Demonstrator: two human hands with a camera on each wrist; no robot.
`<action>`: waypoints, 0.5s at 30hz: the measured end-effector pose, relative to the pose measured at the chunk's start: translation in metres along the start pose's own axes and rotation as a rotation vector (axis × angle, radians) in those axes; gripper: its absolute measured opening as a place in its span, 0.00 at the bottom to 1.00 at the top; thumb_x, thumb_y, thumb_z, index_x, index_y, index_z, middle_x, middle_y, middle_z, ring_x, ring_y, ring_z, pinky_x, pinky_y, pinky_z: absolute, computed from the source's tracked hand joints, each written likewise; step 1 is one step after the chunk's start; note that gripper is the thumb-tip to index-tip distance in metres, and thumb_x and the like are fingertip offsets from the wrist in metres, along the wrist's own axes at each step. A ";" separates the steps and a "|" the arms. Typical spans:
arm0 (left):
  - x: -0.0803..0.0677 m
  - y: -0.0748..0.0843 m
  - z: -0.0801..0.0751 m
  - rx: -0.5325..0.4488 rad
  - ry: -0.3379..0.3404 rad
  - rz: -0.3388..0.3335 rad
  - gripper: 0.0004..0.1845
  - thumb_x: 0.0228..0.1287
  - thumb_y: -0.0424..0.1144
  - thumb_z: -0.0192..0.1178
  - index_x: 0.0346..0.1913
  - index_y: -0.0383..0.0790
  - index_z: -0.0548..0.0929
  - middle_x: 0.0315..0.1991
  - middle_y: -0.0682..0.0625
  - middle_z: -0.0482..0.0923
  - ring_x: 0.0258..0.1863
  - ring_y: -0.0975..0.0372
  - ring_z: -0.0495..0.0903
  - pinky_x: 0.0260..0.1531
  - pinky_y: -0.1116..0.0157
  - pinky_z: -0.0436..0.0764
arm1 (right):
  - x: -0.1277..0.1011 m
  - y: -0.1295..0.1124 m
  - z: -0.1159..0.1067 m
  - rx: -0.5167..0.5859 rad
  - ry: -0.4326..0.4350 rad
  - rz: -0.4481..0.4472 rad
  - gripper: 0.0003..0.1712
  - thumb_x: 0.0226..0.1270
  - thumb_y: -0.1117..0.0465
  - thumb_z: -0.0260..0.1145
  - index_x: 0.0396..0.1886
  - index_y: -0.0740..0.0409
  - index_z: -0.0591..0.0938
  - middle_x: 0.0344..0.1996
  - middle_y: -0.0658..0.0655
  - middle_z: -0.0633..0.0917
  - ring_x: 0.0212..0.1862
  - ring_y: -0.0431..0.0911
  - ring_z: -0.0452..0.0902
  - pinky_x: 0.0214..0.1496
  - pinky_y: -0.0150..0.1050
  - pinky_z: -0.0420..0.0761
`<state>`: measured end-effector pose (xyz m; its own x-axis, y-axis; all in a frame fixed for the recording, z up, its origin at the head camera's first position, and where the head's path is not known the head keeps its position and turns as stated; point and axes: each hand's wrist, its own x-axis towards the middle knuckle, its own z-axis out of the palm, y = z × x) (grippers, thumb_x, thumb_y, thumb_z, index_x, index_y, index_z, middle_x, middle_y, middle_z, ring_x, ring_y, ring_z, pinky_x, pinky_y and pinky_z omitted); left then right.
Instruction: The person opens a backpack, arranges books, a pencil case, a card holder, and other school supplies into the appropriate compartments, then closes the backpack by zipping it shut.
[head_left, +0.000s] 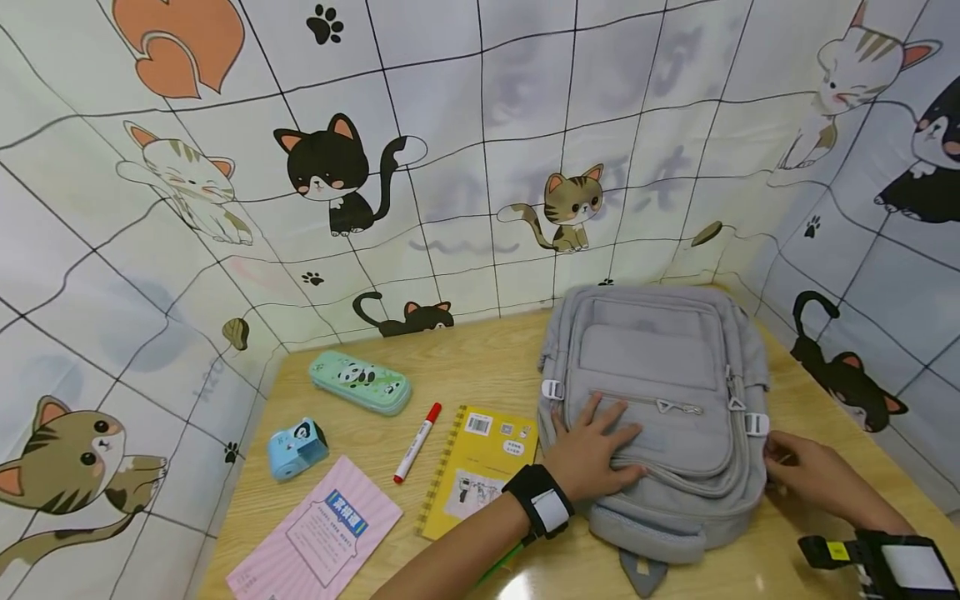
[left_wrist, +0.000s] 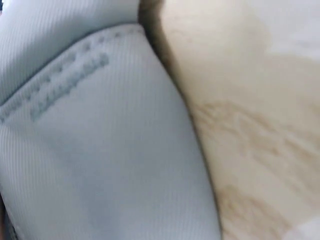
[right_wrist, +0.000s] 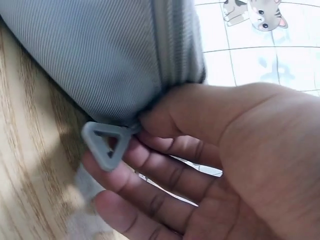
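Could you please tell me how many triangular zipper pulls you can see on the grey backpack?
3: front-pocket pull, right-edge pull, and one pinched in the right hand. Others may be hidden.

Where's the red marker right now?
Head view, left of centre: the red marker lies on the table, between the panda pencil case and yellow notebook.
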<state>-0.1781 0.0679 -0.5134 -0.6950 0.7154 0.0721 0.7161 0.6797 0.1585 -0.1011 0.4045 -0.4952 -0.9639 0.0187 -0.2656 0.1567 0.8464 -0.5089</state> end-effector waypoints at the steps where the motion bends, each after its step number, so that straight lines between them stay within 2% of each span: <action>1: 0.000 0.000 0.000 -0.003 0.008 -0.011 0.33 0.75 0.74 0.50 0.78 0.71 0.72 0.86 0.63 0.55 0.87 0.52 0.49 0.63 0.23 0.69 | -0.001 -0.001 0.000 0.007 -0.011 0.002 0.14 0.78 0.62 0.62 0.50 0.72 0.79 0.39 0.61 0.87 0.36 0.46 0.80 0.31 0.40 0.78; 8: 0.000 0.004 0.001 0.007 0.041 -0.057 0.33 0.75 0.73 0.51 0.78 0.69 0.73 0.85 0.62 0.57 0.87 0.48 0.50 0.62 0.23 0.70 | -0.017 -0.010 0.002 -0.022 -0.017 -0.027 0.11 0.78 0.60 0.66 0.47 0.66 0.81 0.37 0.52 0.86 0.35 0.39 0.77 0.33 0.37 0.76; 15: 0.002 0.016 0.012 0.041 0.088 -0.085 0.33 0.75 0.74 0.49 0.77 0.69 0.73 0.84 0.60 0.60 0.86 0.46 0.52 0.61 0.23 0.71 | -0.033 -0.017 0.007 -0.048 0.011 -0.010 0.05 0.76 0.60 0.66 0.40 0.56 0.80 0.32 0.48 0.82 0.31 0.35 0.71 0.32 0.35 0.72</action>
<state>-0.1675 0.0825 -0.5227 -0.7548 0.6394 0.1467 0.6554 0.7446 0.1270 -0.0704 0.3859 -0.4830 -0.9677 0.0157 -0.2516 0.1367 0.8712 -0.4716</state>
